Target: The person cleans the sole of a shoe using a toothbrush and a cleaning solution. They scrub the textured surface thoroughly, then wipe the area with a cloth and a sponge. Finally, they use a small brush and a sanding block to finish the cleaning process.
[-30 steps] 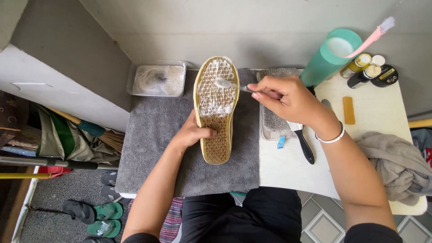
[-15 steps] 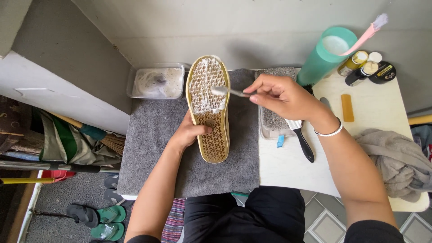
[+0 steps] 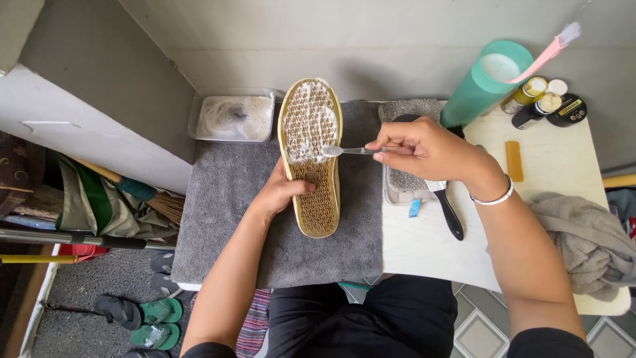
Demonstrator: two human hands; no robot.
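The shoe (image 3: 311, 156) was held sole-up over the grey towel (image 3: 218, 219) that covered the left half of the table, its toe pointed toward the far edge and its heel toward the near one. It was turned over so that the patterned tread faced up and could be reached; white foam lay over the toe half, while the heel half looked bare. The left hand (image 3: 281, 192) was closed around the shoe's left side near the middle, the thumb laid across the sole, so that the shoe was steadied from underneath. The right hand (image 3: 424, 149) was pinched narrowly on the handle of a small clear brush (image 3: 348, 151), whose head was set against the right edge of the foamed tread. The handle was kept nearly level, across the shoe's width.

Just beside the shoe on the right, a tray with a grey pad (image 3: 404, 179) and a black-handled brush (image 3: 447, 209) lay under the right wrist, so little room was left on that side. A clear tub of soapy water (image 3: 232, 118) stood at the far left corner, near the toe. A teal cup (image 3: 480, 86) with a pink brush (image 3: 543, 56) and small jars (image 3: 546, 106) crowded the far right corner. A crumpled cloth (image 3: 583, 242) hung over the right edge. Open towel was left toward the near edge, below the heel.
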